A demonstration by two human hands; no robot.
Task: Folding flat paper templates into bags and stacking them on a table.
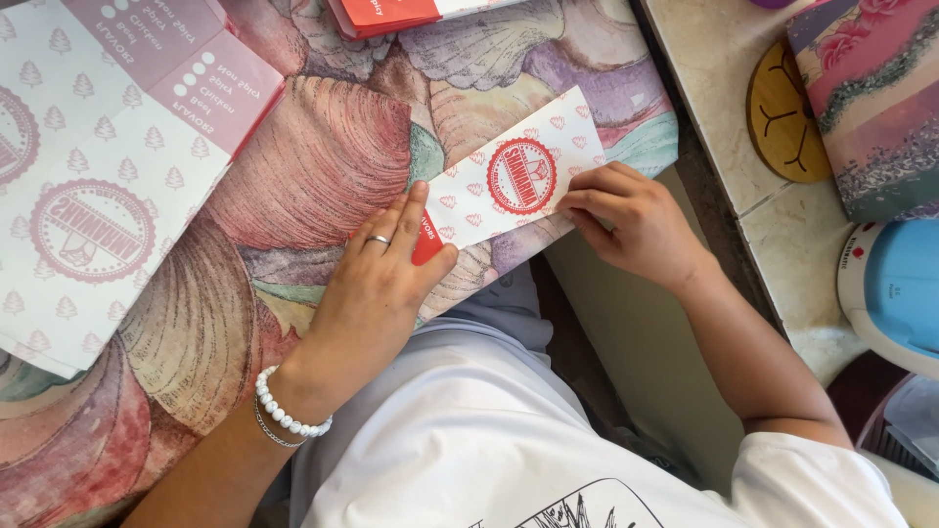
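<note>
Already the small paper piece (509, 181) is lying folded on the shell-patterned cloth (313, 166), near the table edge in front of the person. It is white with small red tree shapes and a round red stamp, and a red part is showing at its lower left end. The left hand (377, 288) is pressing on this end: the fingers are straight and close together, flat on the paper, and the thumb is lying along the lower edge. A ring is sitting on one finger and a white bead bracelet (289, 416) is on the wrist. The right hand (626, 220) is resting on the right end of the piece, with the fingers curled and the tips pushing on the edge; I cannot tell if it is pinching the paper or only pressing it.

To my judgement, the folding of this piece is well advanced, and the hands are now flattening the crease. Much seems left: a large sheet with the same print (88, 176) is lying flat to the left, untouched, and a red and white stack (391, 15) is waiting at the top.
</note>
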